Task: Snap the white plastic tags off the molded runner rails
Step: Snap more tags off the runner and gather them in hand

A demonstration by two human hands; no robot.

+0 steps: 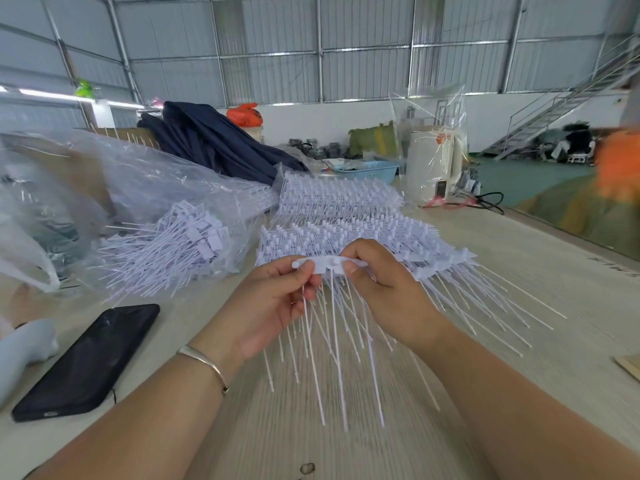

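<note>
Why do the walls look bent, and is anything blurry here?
Head view: the wide lens bows the roof beams and table edge; the orange figure at right is motion-blurred; the runner rail between both hands stays fairly sharp.

Bright, even daylight; blurred, wide-angle-warped edges.

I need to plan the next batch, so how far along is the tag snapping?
Done: a heap of loose tags lies on the clear plastic bag at left. In hand: the left hand and right hand pinch one runner rail with tags hanging from it. Left: a thick stack of unsnapped rails behind the hands. Roughly midway, at a guess.
</note>
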